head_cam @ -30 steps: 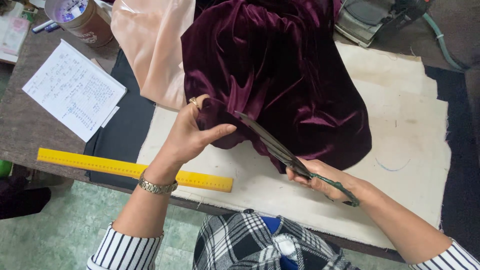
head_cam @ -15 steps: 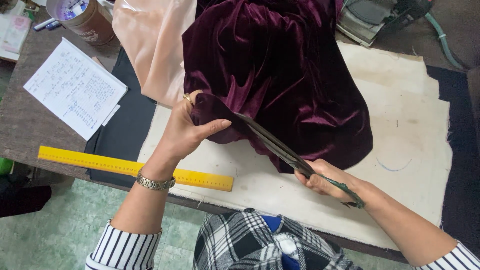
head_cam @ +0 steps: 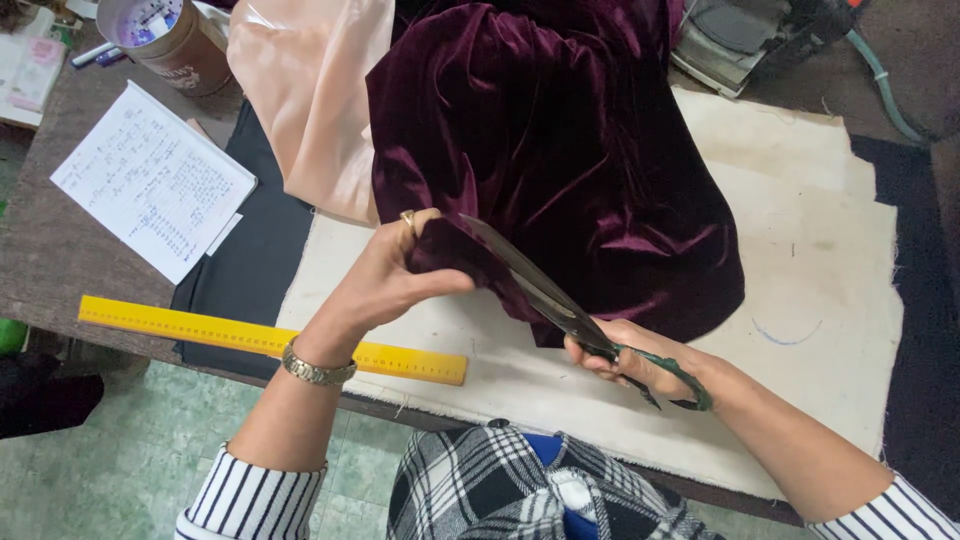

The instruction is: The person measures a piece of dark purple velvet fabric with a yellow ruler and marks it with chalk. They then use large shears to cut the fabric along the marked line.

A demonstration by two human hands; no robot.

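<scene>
The dark purple velvet cloth (head_cam: 560, 170) lies heaped on the cream underlay (head_cam: 830, 230) in the middle of the desk (head_cam: 60, 270), its bulk running toward the far edge while one folded lip is drawn back toward the near edge, where both hands meet it. The left hand (head_cam: 395, 275) is clenched on that lip, pinching it up off the underlay, a ring showing on one finger. The right hand (head_cam: 625, 360) is wrapped through the green handles of the long scissors (head_cam: 540, 285) and grips them firmly. The long axis of the scissors runs on a slant, from the right hand near the front edge up and leftward to the blade tip, which sits right beside the left hand's pinch. The blades look close to shut against the velvet fold, though the dark pile makes it hard to tell whether cloth lies between them. The left hand is thus nearer the cloth's gathered edge, the right hand lower and further right. A yellow ruler (head_cam: 270, 340) lies along the front edge under the left wrist, apart from the velvet.
</scene>
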